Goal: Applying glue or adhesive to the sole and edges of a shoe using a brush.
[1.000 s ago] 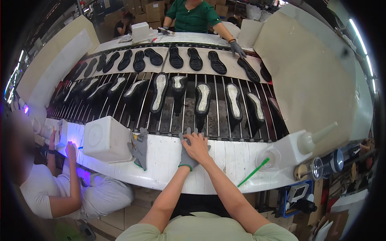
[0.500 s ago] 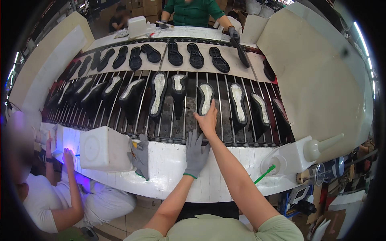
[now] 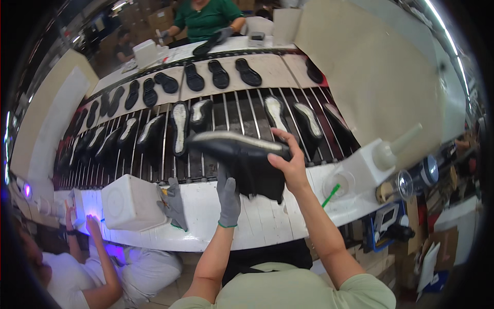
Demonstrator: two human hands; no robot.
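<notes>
A black boot (image 3: 247, 159) is held sole-up and lengthwise above the front of the rack, its underside whitish and unfinished. My bare right hand (image 3: 291, 164) grips its right end, thumb on the near side and fingers over the sole edge. In a grey glove with a green cuff, my left hand (image 3: 228, 201) is closed on the boot's left part; some of its fingers are hidden behind the black material. Behind the boot, more upside-down boots (image 3: 179, 129) stand on the metal-bar rack (image 3: 235, 116).
Black outsoles (image 3: 217, 74) lie on the far board. A white container (image 3: 131, 203) and a loose grey glove (image 3: 175, 206) sit at left. At right is a clear cup (image 3: 337, 185) with a green-handled brush (image 3: 332, 195). Co-workers are at the far side and left.
My right hand has lifted the boot off the rack and turned it sideways toward me; my left hand has come to it. The view has shifted. The far co-worker has drawn an outsole back.
</notes>
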